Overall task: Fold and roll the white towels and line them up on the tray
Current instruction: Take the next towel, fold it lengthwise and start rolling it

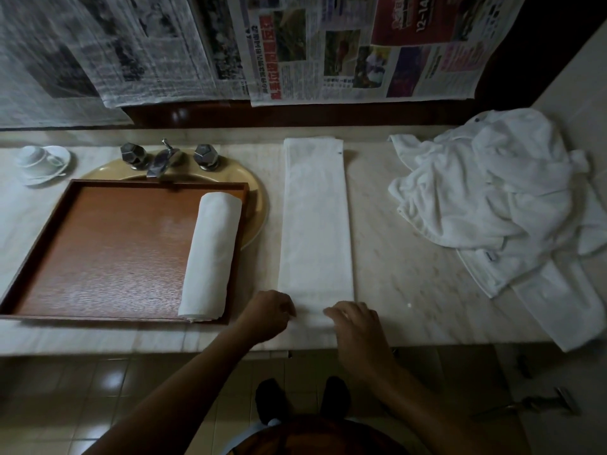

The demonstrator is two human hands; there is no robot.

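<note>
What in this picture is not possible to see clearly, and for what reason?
Head view:
- The near end of the folded towel is covered by the left hand and right hand; their grip is unclear.
- The sink is mostly under the tray.
- The towel pile is crumpled; its count is unknowable.
- The newspaper text is blurred.

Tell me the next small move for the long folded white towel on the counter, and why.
Probably start rolling its near end away. The long folded white towel lies flat, unrolled; the left hand and right hand sit at its near end; one rolled white towel already lies in the brown wooden tray.
</note>
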